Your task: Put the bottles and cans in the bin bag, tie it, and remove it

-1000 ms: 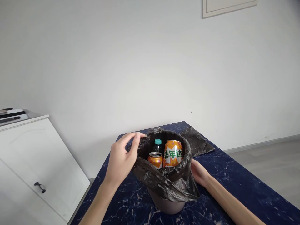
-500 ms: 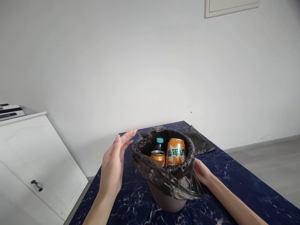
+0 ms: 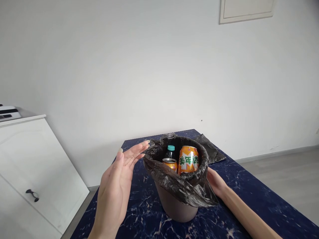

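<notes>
A small dark bin [image 3: 174, 209] lined with a black plastic bag [image 3: 185, 189] stands on a dark blue marbled table [image 3: 249, 189]. Inside it are a tall orange can [image 3: 188, 160], a smaller orange can [image 3: 170, 163] and a dark bottle with a teal cap [image 3: 170, 148]. My left hand [image 3: 117, 186] is flat and open, just left of the bag's rim, its fingertips close to the bag without gripping it. My right hand [image 3: 216, 182] lies against the bin's right side, with its fingers hidden under the bag's overhang.
Another black bag [image 3: 211, 150] lies flat on the table behind the bin. A white cabinet [image 3: 32, 159] with a dark handle [image 3: 32, 195] stands at the left, a flat device [image 3: 7, 112] on top. A white wall is behind, grey floor at the right.
My left hand let go of the bag's rim, flattened out and drew back a little to the left. The right hand stayed at the bin's side.
</notes>
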`<action>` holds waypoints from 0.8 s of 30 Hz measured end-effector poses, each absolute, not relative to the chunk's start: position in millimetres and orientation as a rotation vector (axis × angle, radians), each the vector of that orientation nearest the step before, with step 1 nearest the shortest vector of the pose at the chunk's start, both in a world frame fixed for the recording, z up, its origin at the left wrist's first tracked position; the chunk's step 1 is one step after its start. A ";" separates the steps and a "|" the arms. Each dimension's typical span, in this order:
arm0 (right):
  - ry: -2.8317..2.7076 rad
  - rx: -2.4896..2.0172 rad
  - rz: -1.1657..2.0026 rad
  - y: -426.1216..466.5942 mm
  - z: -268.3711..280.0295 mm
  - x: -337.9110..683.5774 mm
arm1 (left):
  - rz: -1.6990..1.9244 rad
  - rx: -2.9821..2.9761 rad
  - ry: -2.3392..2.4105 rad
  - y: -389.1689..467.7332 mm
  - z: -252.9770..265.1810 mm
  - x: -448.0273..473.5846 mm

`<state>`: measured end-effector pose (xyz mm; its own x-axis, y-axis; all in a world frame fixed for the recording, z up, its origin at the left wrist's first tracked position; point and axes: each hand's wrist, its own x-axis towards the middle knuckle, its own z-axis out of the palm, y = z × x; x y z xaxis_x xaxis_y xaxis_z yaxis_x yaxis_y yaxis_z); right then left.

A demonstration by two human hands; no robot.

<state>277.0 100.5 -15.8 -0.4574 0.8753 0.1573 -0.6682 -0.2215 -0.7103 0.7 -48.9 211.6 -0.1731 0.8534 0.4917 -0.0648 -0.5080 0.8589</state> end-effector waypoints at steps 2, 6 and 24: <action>-0.886 -0.291 1.891 99.4 -15.1 279.2 | 1.775 1.457 0.973 -49.4 209.4 0.3; -0.880 -0.179 1.959 95.8 -9.2 286.1 | 1.748 1.617 1.210 -56.6 204.7 2.3; -0.904 -0.394 1.728 59.0 93.4 326.3 | 1.045 1.922 1.750 -4.9 241.0 -12.1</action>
<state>326.3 59.0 93.4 -0.3517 0.9200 0.1731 -0.6670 -0.1165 -0.7359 -12.1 -4.9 241.0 -0.0283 0.9570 0.2886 0.7081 -0.1846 0.6816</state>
